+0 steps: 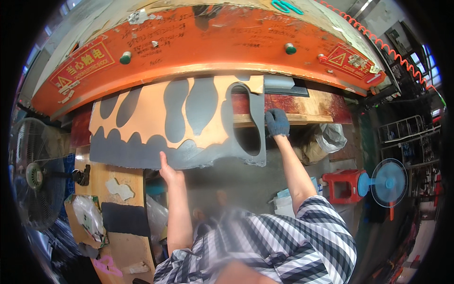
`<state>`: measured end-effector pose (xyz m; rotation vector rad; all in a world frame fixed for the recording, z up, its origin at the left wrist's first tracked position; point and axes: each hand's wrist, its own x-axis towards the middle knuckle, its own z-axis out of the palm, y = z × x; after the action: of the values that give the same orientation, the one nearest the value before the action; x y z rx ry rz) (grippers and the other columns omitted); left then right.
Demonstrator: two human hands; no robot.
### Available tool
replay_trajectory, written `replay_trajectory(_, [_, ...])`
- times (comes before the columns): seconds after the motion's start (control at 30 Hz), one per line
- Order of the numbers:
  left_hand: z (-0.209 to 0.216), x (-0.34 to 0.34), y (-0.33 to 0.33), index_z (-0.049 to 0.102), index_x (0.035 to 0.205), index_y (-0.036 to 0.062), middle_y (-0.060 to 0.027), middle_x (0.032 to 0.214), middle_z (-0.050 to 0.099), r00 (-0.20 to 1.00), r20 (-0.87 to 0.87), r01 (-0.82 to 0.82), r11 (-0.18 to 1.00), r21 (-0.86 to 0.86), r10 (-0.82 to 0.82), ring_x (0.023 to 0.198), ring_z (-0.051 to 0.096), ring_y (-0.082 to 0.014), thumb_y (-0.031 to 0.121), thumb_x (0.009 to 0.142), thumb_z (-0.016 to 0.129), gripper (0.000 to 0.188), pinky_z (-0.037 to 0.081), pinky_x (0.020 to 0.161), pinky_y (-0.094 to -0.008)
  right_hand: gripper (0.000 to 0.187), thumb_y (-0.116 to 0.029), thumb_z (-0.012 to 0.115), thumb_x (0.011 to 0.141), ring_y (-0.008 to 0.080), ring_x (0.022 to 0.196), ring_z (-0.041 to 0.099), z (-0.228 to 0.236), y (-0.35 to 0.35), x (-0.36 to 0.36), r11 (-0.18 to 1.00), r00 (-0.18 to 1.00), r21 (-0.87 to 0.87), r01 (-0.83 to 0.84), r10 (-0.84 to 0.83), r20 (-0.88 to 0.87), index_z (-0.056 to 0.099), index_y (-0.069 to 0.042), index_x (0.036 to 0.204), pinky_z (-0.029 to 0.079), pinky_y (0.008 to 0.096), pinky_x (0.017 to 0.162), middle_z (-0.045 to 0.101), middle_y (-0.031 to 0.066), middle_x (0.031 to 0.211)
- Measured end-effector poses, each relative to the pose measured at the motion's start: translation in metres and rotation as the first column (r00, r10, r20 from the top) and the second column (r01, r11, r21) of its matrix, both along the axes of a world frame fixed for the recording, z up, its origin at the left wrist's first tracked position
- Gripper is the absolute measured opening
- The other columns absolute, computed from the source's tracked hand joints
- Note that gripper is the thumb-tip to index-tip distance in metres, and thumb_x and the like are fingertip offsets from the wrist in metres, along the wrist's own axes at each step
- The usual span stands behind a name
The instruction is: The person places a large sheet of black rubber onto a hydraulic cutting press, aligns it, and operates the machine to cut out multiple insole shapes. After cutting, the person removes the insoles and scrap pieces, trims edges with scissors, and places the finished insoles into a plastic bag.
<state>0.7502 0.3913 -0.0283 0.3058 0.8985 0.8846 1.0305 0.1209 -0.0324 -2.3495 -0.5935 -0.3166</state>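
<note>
Both hands are on the sheet. The bare left hand (166,169) pinches the near ragged edge of the large dark grey flexible sheet with sole-shaped holes punched out of it (142,154), thumb on top and the fingers hidden beneath. The right hand in a blue knitted glove (276,122) presses fingers-together on the sheet's far right strip beside a long cut-out. Whether those gloved fingers curl round the edge or only lie flat, I cannot tell.

The sheet is spread wide and held at two far-apart points. That looks like the way to keep so floppy a piece flat and taut, since the holes leave only thin bridges of material. It lies partly under the big curved orange metal head of the press (213,47), over a pale orange cutting board (151,118) that shows through every hole.

Next in size is the wooden bench with a red-brown top (307,106) carrying the board to the right. A worn wooden side table (125,246) sits at lower left, with a dark grey offcut (125,218) and a small pale scrap (119,188) lying on it.

Around the room, a black floor fan (33,175) stands at left. A blue fan (388,182) stands at right beside a red plastic stool (341,182). Two green knobs (125,57) sit on the press face.
</note>
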Motion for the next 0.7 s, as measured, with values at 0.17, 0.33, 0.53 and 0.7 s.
replay_trajectory(0.17, [-0.003,-0.003,0.002,0.051,0.120,0.0040,-0.0060,0.119,0.056,0.999,-0.005,0.043,0.998,-0.052,-0.044,0.109,0.052,-0.0225,0.026,0.086,0.064,0.042,0.042,0.096,-0.0413,0.023,-0.030,0.057,0.084,0.0137,0.058,0.055,0.028,0.008,0.022,0.931,0.926,0.365,0.016,0.124,-0.357,0.063,-0.008,0.083,0.045,0.0270,0.051,0.061,0.0047,0.073])
replay_trajectory(0.33, [-0.011,-0.007,0.002,0.051,0.120,0.0047,-0.0058,0.120,0.055,0.994,0.043,0.106,0.993,-0.040,-0.105,0.109,0.052,-0.0222,0.028,0.087,0.062,0.042,0.041,0.097,-0.0404,0.018,-0.026,0.054,0.086,0.0150,0.057,0.056,0.072,0.022,0.039,0.426,0.692,0.787,0.447,0.394,-0.606,0.059,-0.010,0.094,0.043,0.0265,0.047,0.064,0.0057,0.078])
replay_trajectory(0.53, [-0.022,-0.009,0.003,0.048,0.122,0.0033,-0.0077,0.116,0.054,0.978,0.068,0.199,0.980,-0.025,-0.197,0.105,0.052,-0.0227,0.029,0.091,0.056,0.041,0.042,0.094,-0.0396,0.011,-0.018,0.054,0.087,0.0099,0.050,0.040,0.127,0.061,0.140,0.147,0.742,0.951,0.272,0.597,-0.304,0.056,-0.008,0.091,0.031,0.0235,0.043,0.048,-0.0017,0.065])
replay_trajectory(0.7, [-0.007,-0.003,0.004,0.048,0.124,0.0056,-0.0055,0.122,0.053,0.968,0.092,0.238,0.968,-0.073,-0.231,0.111,0.050,-0.0214,0.034,0.089,0.058,0.046,0.039,0.097,-0.0385,0.011,-0.020,0.059,0.084,0.0092,0.051,0.042,0.147,0.084,0.155,0.322,0.834,0.900,0.295,0.373,-0.407,0.057,-0.014,0.075,0.034,0.0234,0.045,0.043,-0.0049,0.056])
